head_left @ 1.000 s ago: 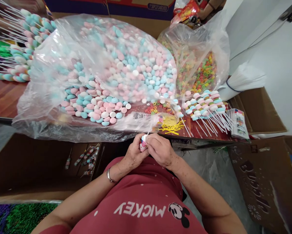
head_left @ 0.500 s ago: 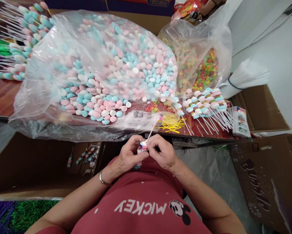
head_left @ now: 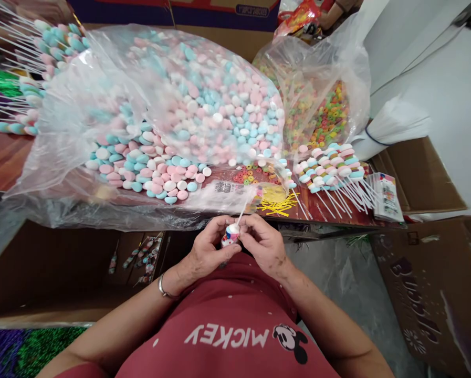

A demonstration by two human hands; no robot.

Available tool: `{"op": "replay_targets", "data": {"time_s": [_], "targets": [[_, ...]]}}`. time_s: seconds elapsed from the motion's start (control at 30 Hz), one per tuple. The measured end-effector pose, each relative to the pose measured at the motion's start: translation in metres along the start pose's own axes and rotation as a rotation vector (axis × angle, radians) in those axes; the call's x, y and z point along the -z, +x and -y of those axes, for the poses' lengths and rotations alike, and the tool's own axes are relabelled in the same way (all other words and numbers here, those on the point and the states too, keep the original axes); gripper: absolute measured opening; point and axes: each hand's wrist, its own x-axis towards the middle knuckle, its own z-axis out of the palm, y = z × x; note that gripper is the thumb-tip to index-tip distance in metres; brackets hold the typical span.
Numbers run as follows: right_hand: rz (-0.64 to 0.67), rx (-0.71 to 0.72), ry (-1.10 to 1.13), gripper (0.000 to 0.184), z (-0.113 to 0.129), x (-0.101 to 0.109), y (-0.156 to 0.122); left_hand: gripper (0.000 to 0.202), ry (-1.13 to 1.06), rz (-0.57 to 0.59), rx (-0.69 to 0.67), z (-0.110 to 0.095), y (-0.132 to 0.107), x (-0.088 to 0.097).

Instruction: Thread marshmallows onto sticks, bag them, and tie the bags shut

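Observation:
In front of my shirt, a wrapped marshmallow skewer [head_left: 231, 236] lies between my two hands, its white stick pointing away toward the table. Its printed wrapper shows white, blue and red; the lower part is hidden by my fingers. My left hand [head_left: 206, 249] is closed around the wrapped body. From the other side, my right hand [head_left: 267, 245] pinches the wrapper near the base of the stick. Just beyond lie yellow twist ties [head_left: 279, 205] and flat printed clear bags [head_left: 223, 195] at the table's edge.
Loose marshmallows [head_left: 152, 168] spill from a large plastic bag [head_left: 203, 84]. Right of it are a bag of cereal rings [head_left: 330, 110] and bare marshmallow skewers [head_left: 333, 165]. A cardboard box [head_left: 70, 278] below left holds several wrapped skewers. Another box [head_left: 416, 294] stands right.
My right fingers have shifted and straightened a little at the stick's base, so more of the wrapper's top shows. My left hand keeps its hold. The view has moved slightly.

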Motion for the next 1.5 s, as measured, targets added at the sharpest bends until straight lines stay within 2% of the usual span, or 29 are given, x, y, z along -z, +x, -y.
{"op": "replay_targets", "data": {"time_s": [0.13, 0.27, 0.4, 0.5, 0.6, 0.67, 0.7, 0.73, 0.77, 0.8, 0.87, 0.93, 0.97, 1.03, 1.17, 1.23, 1.3, 1.37, 1.43, 1.5], "targets": [[-0.063, 0.070, -0.088, 0.012, 0.001, -0.002, -0.004, 0.027, 0.101, 0.024, -0.135, 0.001, 0.000, 0.002], [-0.021, 0.090, -0.095, 0.013, -0.008, -0.003, -0.006, 0.016, 0.212, 0.066, -0.207, -0.005, 0.004, 0.006], [0.005, 0.131, -0.077, 0.012, -0.015, -0.002, -0.005, 0.010, 0.275, 0.137, -0.170, -0.012, 0.008, 0.009], [0.010, 0.169, -0.162, 0.010, -0.014, -0.002, -0.003, 0.017, 0.266, 0.144, -0.097, -0.013, 0.008, 0.010], [-0.042, 0.190, -0.237, 0.010, -0.008, -0.001, 0.001, 0.039, 0.280, -0.011, -0.035, -0.016, 0.005, 0.010], [-0.086, 0.279, -0.335, 0.012, -0.006, 0.001, 0.003, 0.045, 0.328, -0.201, -0.028, -0.020, 0.001, 0.010], [-0.099, 0.363, -0.404, 0.014, -0.004, 0.003, 0.003, 0.042, 0.334, -0.304, -0.016, -0.024, 0.000, 0.011], [-0.110, 0.466, -0.475, 0.016, -0.003, 0.004, 0.003, 0.035, 0.311, -0.377, 0.023, -0.028, -0.002, 0.011], [-0.119, 0.579, -0.539, 0.017, -0.002, 0.006, 0.002, 0.028, 0.246, -0.400, 0.104, -0.033, -0.004, 0.011], [-0.127, 0.690, -0.591, 0.017, -0.001, 0.007, 0.001, 0.026, 0.136, -0.366, 0.226, -0.038, -0.005, 0.011], [-0.149, 0.884, -0.651, 0.013, 0.004, 0.006, 0.000, 0.041, -0.185, -0.171, 0.541, -0.048, -0.007, 0.009], [-0.152, 1.005, -0.667, 0.011, 0.010, 0.004, -0.002, 0.051, -0.505, -0.016, 0.761, -0.057, -0.006, 0.004], [-0.140, 1.041, -0.665, 0.012, 0.013, 0.002, -0.002, 0.051, -0.621, -0.004, 0.801, -0.061, -0.005, 0.001], [-0.105, 1.079, -0.656, 0.015, 0.018, -0.001, -0.001, 0.046, -0.742, -0.058, 0.789, -0.069, 0.000, -0.006], [-0.114, 1.072, -0.695, 0.019, 0.020, -0.001, 0.001, 0.034, -0.748, -0.184, 0.651, -0.083, 0.015, -0.021], [-0.141, 1.010, -0.706, 0.017, 0.019, 0.000, 0.002, 0.026, -0.715, -0.239, 0.535, -0.086, 0.026, -0.028], [-0.155, 0.890, -0.642, 0.016, 0.019, 0.001, 0.001, 0.022, -0.702, -0.290, 0.418, -0.086, 0.038, -0.033], [-0.210, 0.693, -0.505, 0.018, 0.020, 0.001, 0.000, 0.022, -0.693, -0.328, 0.323, -0.083, 0.049, -0.036], [-0.269, 0.505, -0.367, 0.019, 0.021, 0.000, -0.001, 0.023, -0.665, -0.356, 0.253, -0.080, 0.056, -0.038], [-0.258, 0.384, -0.301, 0.017, 0.023, 0.000, -0.003, 0.025, -0.629, -0.375, 0.211, -0.077, 0.059, -0.039]]}}
